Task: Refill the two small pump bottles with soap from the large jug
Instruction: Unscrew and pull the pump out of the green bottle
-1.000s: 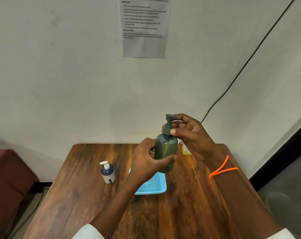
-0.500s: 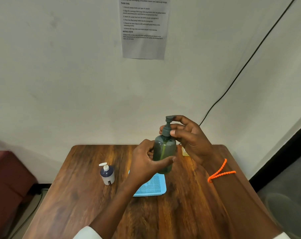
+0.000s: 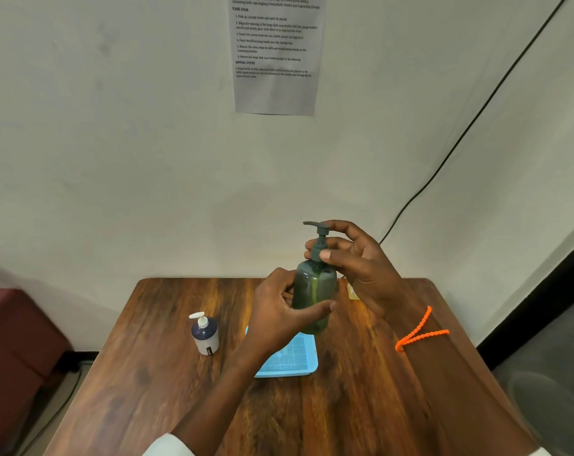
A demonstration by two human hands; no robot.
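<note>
Nozzle now swung left; left hand [image 3: 280, 312] grips green bottle [image 3: 313, 296], right hand [image 3: 361, 264] pinching pump [image 3: 319, 240].

We see the green bottle [image 3: 314, 297] held upright above the worktop [image 3: 361, 406], over the far end of a blue tray [image 3: 290, 360]. It is translucent dark green with rounded shoulders, and a pale dip tube shows through its wall. Its grey-green pump [image 3: 319, 240] sits in the neck, the spout pointing left. The white bottle [image 3: 205, 335] stands upright on the worktop, well to the left of the tray. It is squat, dark at the shoulders and pale lower down, with a white pump head whose spout also points left. A small dark label sits low on its front.
</note>
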